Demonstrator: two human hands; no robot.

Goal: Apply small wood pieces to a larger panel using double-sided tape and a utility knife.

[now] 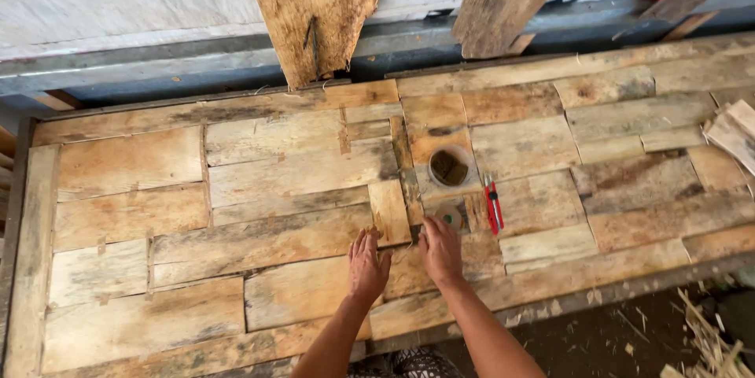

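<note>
We see our left hand [368, 265] and right hand [440, 249] low in the middle of the frame, both flat and open, holding nothing, pressing on a small wood piece [389, 211] in the patchwork wooden panel [141, 213]. Just right of it lie a tape roll [450, 216], a round cup [450, 166] and a red cutter [493, 206].

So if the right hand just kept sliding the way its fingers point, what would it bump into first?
Probably the small round tape roll: the right hand lies flat on the plank surface, fingertips pointing up and away, almost at the roll. Beyond it sits a round container.
</note>
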